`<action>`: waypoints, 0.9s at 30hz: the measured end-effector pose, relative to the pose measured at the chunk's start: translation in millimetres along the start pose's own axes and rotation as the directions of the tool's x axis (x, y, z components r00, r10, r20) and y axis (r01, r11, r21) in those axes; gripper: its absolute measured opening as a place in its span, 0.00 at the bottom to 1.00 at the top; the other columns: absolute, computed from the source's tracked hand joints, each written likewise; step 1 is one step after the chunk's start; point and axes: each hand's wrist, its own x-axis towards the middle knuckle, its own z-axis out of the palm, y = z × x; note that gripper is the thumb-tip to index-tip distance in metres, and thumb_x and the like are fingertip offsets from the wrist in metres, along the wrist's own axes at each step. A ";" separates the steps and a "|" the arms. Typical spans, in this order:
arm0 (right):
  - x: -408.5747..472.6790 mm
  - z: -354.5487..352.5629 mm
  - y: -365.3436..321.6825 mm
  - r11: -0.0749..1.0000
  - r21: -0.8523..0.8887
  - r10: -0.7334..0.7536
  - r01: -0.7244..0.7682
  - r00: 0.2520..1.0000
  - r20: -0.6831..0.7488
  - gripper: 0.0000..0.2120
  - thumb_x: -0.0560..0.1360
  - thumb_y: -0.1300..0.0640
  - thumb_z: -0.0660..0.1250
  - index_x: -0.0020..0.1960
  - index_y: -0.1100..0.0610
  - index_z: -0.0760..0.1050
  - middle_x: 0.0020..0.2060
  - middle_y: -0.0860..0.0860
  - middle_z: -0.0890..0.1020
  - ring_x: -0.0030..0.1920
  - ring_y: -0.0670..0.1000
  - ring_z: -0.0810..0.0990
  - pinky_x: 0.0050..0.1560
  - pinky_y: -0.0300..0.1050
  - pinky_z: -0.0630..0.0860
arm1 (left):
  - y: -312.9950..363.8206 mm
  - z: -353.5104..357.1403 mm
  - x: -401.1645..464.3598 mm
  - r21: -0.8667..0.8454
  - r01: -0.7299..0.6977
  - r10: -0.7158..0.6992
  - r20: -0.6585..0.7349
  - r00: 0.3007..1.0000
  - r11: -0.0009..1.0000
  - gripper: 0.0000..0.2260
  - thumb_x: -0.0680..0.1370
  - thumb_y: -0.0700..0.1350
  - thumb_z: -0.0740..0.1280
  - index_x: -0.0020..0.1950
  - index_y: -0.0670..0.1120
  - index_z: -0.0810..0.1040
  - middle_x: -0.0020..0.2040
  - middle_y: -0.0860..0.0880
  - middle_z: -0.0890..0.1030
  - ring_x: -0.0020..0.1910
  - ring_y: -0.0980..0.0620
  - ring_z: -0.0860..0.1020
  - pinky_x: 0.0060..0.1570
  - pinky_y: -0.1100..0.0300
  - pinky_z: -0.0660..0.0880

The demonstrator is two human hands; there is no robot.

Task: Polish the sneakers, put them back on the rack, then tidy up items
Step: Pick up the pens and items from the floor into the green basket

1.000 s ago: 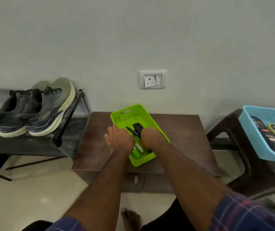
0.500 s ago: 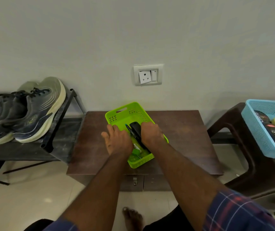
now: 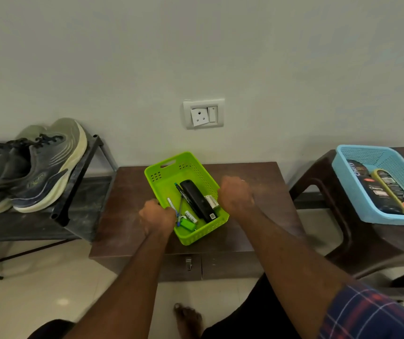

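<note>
A pair of dark grey sneakers (image 3: 37, 172) with cream soles sits on the black rack (image 3: 78, 177) at the left. A green basket (image 3: 164, 182) stands slanted on the low brown table (image 3: 257, 177). It holds a long black object (image 3: 196, 201), pens, small batteries and a green item. My left hand (image 3: 158, 216) is curled over the basket's left rim near its front corner. My right hand (image 3: 236, 194) is a fist against the right rim, fingertips hidden.
A blue basket (image 3: 357, 157) with shoe-polish containers rests on a brown plastic stool (image 3: 318, 187) at the right. A wall socket (image 3: 203, 113) is above the table. My bare foot (image 3: 188, 316) is on the pale tiled floor below the table's front edge.
Both hands were close together over the basket's contents; they have moved apart to its two side rims. The view has shifted slightly, so the contents now show.
</note>
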 end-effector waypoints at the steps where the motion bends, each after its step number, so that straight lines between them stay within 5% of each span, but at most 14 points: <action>1: -3.0 -3.3 2.4 1.000 0.016 0.016 -0.016 0.999 0.035 0.11 0.77 0.58 0.64 0.59 0.59 0.75 0.58 0.59 0.79 0.60 0.62 0.79 0.55 0.52 0.76 | 2.0 0.0 0.1 -0.017 -0.004 0.004 0.001 1.000 1.000 0.10 0.68 0.39 0.71 0.48 0.41 0.85 0.46 0.36 0.84 0.48 0.34 0.81 0.46 0.49 0.79; 5: -14.3 -16.0 12.0 0.998 0.057 0.031 -0.036 0.997 0.074 0.12 0.75 0.64 0.64 0.58 0.61 0.76 0.58 0.61 0.80 0.59 0.64 0.79 0.54 0.53 0.77 | 10.3 -2.1 -5.8 -0.028 -0.040 0.042 0.056 0.998 0.999 0.05 0.69 0.36 0.71 0.42 0.39 0.85 0.40 0.35 0.83 0.44 0.35 0.81 0.40 0.56 0.71; 8: -26.6 -30.0 29.0 0.993 0.095 0.065 -0.072 0.995 0.074 0.13 0.74 0.60 0.67 0.58 0.61 0.76 0.58 0.62 0.79 0.59 0.65 0.79 0.55 0.54 0.77 | 22.7 -0.1 -18.8 -0.038 -0.100 0.103 0.086 0.991 0.994 0.07 0.68 0.36 0.70 0.30 0.42 0.79 0.26 0.44 0.75 0.34 0.38 0.80 0.36 0.58 0.67; 11: -40.1 -56.3 61.7 0.988 0.134 0.082 -0.082 0.997 0.001 0.14 0.75 0.55 0.68 0.57 0.62 0.74 0.57 0.61 0.78 0.59 0.64 0.78 0.56 0.53 0.74 | 57.6 0.6 -43.2 -0.083 -0.285 0.291 0.082 0.953 0.955 0.09 0.65 0.45 0.66 0.27 0.42 0.75 0.21 0.50 0.70 0.26 0.44 0.73 0.35 0.59 0.64; 16: -68.2 -122.3 137.9 0.980 0.150 0.160 -0.130 0.965 -0.208 0.16 0.77 0.53 0.64 0.59 0.64 0.71 0.57 0.62 0.77 0.60 0.62 0.75 0.57 0.52 0.69 | 148.5 11.1 -99.1 -0.216 -0.434 0.450 0.028 0.893 0.875 0.15 0.63 0.51 0.63 0.35 0.41 0.83 0.29 0.43 0.80 0.36 0.39 0.80 0.38 0.56 0.71; 21: -97.3 -185.1 212.0 0.949 0.200 0.298 -0.242 0.896 -0.329 0.14 0.79 0.56 0.62 0.60 0.62 0.68 0.56 0.63 0.77 0.58 0.65 0.77 0.53 0.55 0.72 | 229.3 20.6 -168.8 -0.288 -0.478 0.506 0.027 0.862 0.830 0.09 0.70 0.46 0.70 0.45 0.43 0.86 0.41 0.39 0.84 0.46 0.35 0.81 0.45 0.51 0.76; 27: -135.0 -240.1 332.4 0.869 0.258 0.491 -0.422 0.798 -0.349 0.12 0.78 0.54 0.64 0.58 0.60 0.74 0.56 0.63 0.79 0.58 0.65 0.76 0.54 0.52 0.73 | 299.2 67.8 -227.1 -0.414 -0.546 0.675 0.294 0.677 0.728 0.22 0.71 0.65 0.65 0.47 0.48 0.85 0.38 0.48 0.86 0.41 0.45 0.85 0.46 0.45 0.82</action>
